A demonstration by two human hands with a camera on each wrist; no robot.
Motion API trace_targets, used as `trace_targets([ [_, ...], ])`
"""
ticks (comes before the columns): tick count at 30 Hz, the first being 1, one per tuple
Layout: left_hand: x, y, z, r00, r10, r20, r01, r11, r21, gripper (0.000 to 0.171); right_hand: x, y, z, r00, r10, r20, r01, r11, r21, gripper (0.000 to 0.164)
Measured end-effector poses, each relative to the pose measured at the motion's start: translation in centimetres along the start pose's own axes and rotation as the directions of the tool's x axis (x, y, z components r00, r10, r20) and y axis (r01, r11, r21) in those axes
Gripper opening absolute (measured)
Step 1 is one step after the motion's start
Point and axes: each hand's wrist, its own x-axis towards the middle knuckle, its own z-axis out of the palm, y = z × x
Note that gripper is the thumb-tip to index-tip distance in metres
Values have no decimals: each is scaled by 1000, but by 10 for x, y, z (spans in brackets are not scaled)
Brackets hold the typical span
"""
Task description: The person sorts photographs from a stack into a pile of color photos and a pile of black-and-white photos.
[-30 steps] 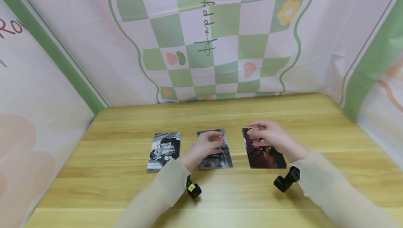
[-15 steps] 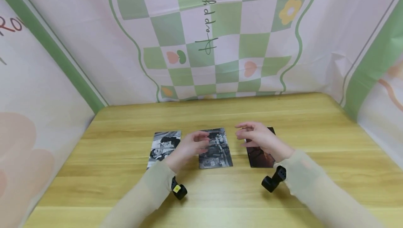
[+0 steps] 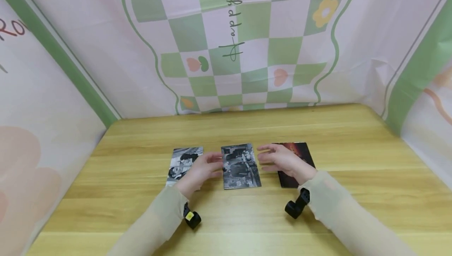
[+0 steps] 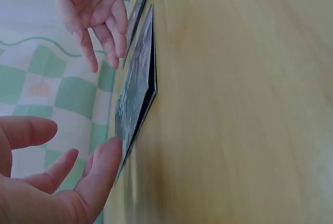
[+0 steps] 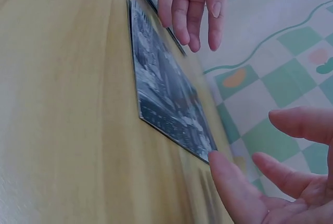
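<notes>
In the head view a black-and-white photo card [image 3: 241, 166] lies between my two hands. Its near edge shows two layers with a dark gap in the left wrist view. My left hand [image 3: 202, 170] is at its left edge, fingers spread and slightly bent, holding nothing. At the right edge hovers my right hand [image 3: 282, 161], also spread and without anything in it. Under the left hand, partly covered, lies another black-and-white photo card [image 3: 180, 165]. A dark, reddish photo card [image 3: 303, 154] is partly hidden beneath the right hand.
The three cards lie in a row on a wooden table [image 3: 247, 220]. A printed cloth [image 3: 254, 44] with green checks hangs behind the table, and more cloth closes off both sides. Each wrist carries a small black camera [image 3: 296, 208].
Both hands have moved left. The left hand has left the middle card and now covers part of the left one; the right hand has come to the middle card's right edge. The cards stay put.
</notes>
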Motion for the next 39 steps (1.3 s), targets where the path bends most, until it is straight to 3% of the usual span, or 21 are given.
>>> trace_targets([
  [17,-1,-5,-1,998,-64,-19,62,996,-65,38,5,5,7,1000,20,-16,-20,1000,14,52],
  [39,-2,-5,1,997,-71,-36,68,993,-92,37,6,8,10,998,10,-68,-8,1000,27,49],
])
